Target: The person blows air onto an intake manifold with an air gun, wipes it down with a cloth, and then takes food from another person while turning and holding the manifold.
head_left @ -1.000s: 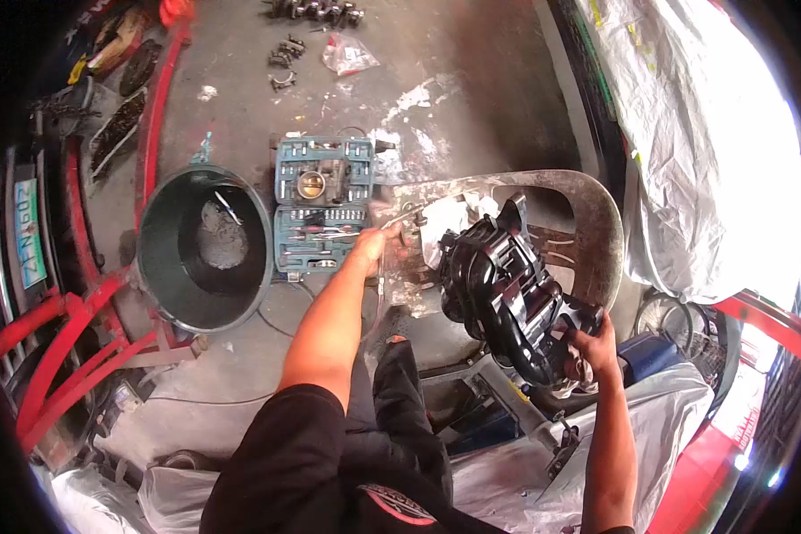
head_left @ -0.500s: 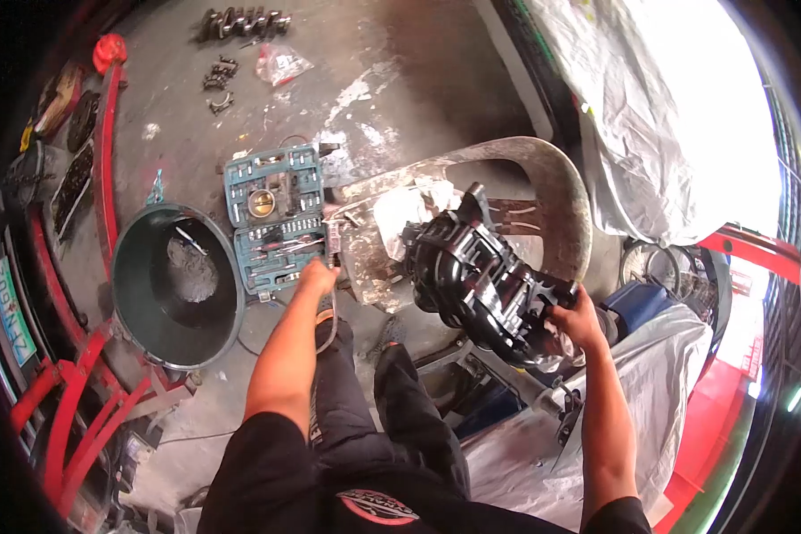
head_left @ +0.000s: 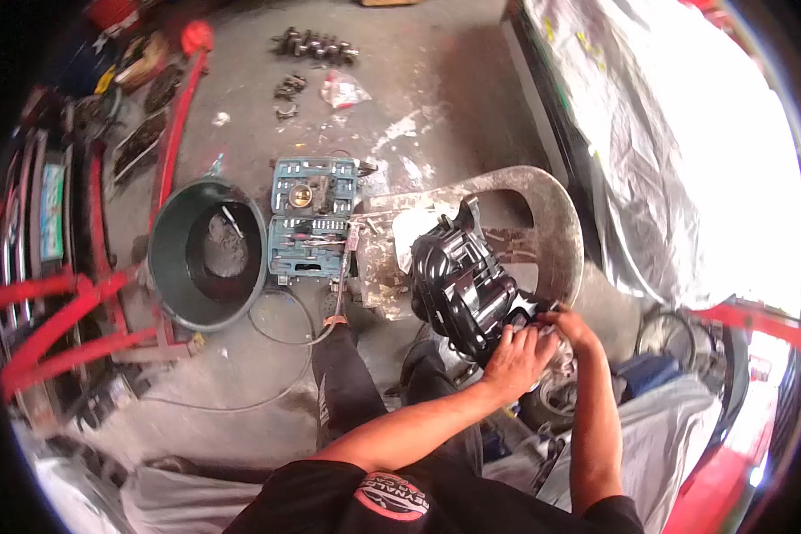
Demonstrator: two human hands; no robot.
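A glossy black intake manifold (head_left: 467,294) with curved runners is tilted over the seat of a worn plastic chair (head_left: 383,294). My right hand (head_left: 577,329) grips its near right end, with fingers curled over the edge. Against the same end lies my left hand (head_left: 518,360), its fingers bent over the part close to the right hand. A crumpled pale rag (head_left: 561,358) shows beside the hands, partly hidden by them. An air blow gun (head_left: 353,238) rests at the chair's left edge, its hose (head_left: 313,338) looping to the floor.
An open socket set case (head_left: 280,258) bears a throttle body (head_left: 302,196). Left of it stands a dark bucket (head_left: 160,267) with liquid and a brush. Red metal stands (head_left: 176,133) are at left. A crankshaft (head_left: 316,46) lies on the far floor; a covered vehicle (head_left: 650,178) is at right.
My left hand has left the blow gun by the tool case and come across to the manifold's near end. My right hand stays there. The view has shifted left.
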